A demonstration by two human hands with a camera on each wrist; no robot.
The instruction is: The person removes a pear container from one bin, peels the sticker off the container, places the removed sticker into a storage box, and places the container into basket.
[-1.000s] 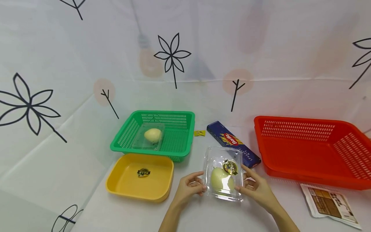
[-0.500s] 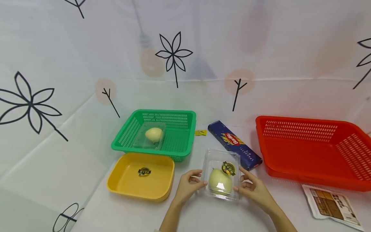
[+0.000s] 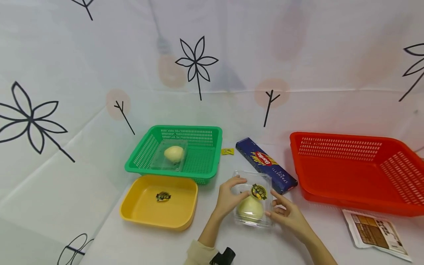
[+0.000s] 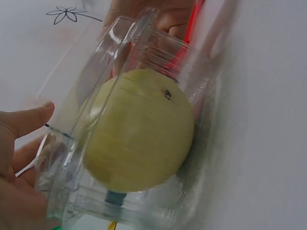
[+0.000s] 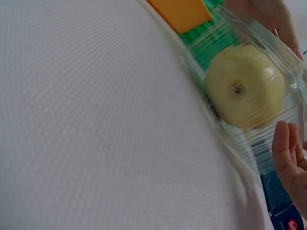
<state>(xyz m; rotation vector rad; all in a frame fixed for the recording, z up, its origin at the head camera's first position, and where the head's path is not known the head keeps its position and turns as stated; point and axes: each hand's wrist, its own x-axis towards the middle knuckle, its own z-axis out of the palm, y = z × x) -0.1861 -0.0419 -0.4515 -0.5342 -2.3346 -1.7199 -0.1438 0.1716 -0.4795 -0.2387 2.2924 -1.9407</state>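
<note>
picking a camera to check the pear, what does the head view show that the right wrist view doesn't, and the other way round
Only the head view shows the brown packet, the second pear in the green basket, and the round label on the clear box.
Only the right wrist view shows the dark spot on the boxed pear, seen through the box's side.
Both show the boxed pear, clear box, left hand, right hand, blue box, green basket and yellow tray.

Soft, even light; glints on clear box (image 3: 255, 207); wrist views dimmer, softer.
</note>
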